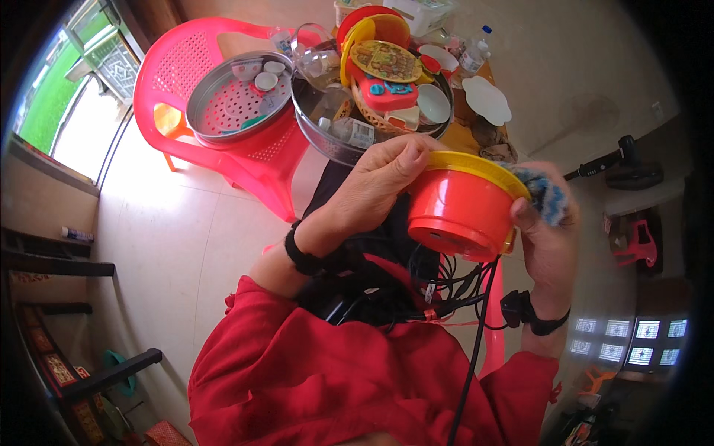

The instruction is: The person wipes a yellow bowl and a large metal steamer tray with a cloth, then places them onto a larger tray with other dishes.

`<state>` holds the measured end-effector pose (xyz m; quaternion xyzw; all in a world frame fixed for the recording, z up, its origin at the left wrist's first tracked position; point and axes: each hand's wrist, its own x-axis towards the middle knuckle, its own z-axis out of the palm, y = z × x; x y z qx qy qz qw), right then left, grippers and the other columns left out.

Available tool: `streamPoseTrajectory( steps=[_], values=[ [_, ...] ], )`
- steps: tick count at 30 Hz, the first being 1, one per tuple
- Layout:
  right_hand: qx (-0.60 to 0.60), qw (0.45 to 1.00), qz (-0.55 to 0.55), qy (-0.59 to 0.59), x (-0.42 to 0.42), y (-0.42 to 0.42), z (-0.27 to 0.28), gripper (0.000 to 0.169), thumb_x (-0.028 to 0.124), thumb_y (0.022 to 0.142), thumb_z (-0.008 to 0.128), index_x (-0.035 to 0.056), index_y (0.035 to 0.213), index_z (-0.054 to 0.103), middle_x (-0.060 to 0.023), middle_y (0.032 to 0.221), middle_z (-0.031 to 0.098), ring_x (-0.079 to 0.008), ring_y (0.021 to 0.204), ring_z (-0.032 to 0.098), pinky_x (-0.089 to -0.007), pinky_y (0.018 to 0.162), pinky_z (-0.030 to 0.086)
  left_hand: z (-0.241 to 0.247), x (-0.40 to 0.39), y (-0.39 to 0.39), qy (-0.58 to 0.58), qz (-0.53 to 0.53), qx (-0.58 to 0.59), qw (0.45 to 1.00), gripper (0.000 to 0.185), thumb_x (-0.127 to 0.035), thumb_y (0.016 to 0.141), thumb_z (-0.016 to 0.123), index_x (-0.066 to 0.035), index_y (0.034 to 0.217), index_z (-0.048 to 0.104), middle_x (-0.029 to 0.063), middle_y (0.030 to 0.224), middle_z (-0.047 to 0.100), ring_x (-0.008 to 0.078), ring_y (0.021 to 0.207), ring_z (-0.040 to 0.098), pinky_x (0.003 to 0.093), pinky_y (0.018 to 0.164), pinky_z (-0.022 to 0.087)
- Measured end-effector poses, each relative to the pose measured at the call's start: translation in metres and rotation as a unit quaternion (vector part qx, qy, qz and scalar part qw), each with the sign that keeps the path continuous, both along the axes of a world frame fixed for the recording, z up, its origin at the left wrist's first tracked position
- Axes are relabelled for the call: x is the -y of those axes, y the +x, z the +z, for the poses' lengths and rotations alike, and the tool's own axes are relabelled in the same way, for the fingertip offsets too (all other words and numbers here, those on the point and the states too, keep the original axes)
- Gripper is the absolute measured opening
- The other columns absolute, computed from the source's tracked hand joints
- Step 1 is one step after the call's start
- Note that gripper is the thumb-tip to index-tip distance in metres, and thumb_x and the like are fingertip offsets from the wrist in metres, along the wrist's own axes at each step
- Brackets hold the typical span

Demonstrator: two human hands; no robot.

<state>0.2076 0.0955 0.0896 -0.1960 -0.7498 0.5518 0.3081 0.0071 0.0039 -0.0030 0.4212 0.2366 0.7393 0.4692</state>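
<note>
Both of my hands hold up a red plastic tub [460, 209] with a yellow rim, tilted so its outer wall and part of its base face me. My left hand [390, 173] grips the rim at its left side. At the right edge my right hand [541, 223] has its thumb on the tub's side, and a blue, white and black cloth [544, 192] is held in its fingers against the rim. The tub's inside is turned away from view.
Ahead, a large metal basin [312, 131] holds toys and plastic bottles. Left of it, a perforated metal steamer tray [217, 106] with small bowls rests on a pink plastic chair [167, 72]. A white scalloped plate [486, 100] lies on the wooden table. Black cables [457, 279] hang below the tub.
</note>
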Motion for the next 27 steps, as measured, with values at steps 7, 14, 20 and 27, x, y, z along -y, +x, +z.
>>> streamPoseTrajectory(
  steps=[7, 14, 20, 27],
  values=[
    [0.000, 0.980, -0.063, 0.191, 0.004, -0.009, 0.006, 0.027, 0.013, 0.089, 0.065, 0.0013, 0.112, 0.058, -0.0073, 0.109, 0.059, -0.0128, 0.098, 0.055, -0.0254, 0.086, 0.044, 0.013, 0.002, 0.005, -0.083, 0.029, 0.094, 0.992, 0.033, -0.035, 0.100, 0.047, -0.004, 0.100, 0.056, -0.0028, 0.086, 0.057, 0.0037, 0.075, 0.053, 0.0198, 0.068, 0.045],
    [0.019, 0.842, 0.031, 0.538, 0.017, -0.018, 0.018, 0.034, 0.006, 0.076, 0.066, 0.0052, 0.110, 0.062, -0.0092, 0.106, 0.059, -0.0245, 0.098, 0.055, -0.0350, 0.086, 0.041, 0.009, 0.004, 0.011, -0.075, 0.064, -0.063, 0.993, 0.033, -0.034, 0.101, 0.046, -0.003, 0.096, 0.057, -0.0043, 0.083, 0.054, 0.0023, 0.076, 0.048, 0.0199, 0.068, 0.043],
    [0.114, 0.724, -0.007, 0.680, 0.027, -0.024, 0.017, 0.039, 0.011, 0.066, 0.064, 0.0090, 0.106, 0.067, -0.0038, 0.105, 0.058, -0.0218, 0.097, 0.054, -0.0381, 0.086, 0.034, 0.012, 0.007, 0.011, -0.063, 0.097, -0.154, 0.981, 0.033, -0.033, 0.101, 0.047, -0.003, 0.094, 0.057, -0.0044, 0.083, 0.054, 0.0026, 0.077, 0.047, 0.0202, 0.069, 0.043],
    [0.150, 0.709, -0.099, 0.682, 0.019, -0.006, 0.019, 0.041, 0.002, 0.063, 0.061, 0.0087, 0.103, 0.066, -0.0043, 0.102, 0.058, -0.0240, 0.095, 0.054, -0.0404, 0.086, 0.035, 0.017, 0.002, -0.001, -0.079, 0.064, 0.104, 0.989, 0.033, -0.032, 0.100, 0.048, -0.001, 0.106, 0.057, 0.0028, 0.094, 0.062, 0.0085, 0.081, 0.059, 0.0231, 0.072, 0.050]
  ],
)
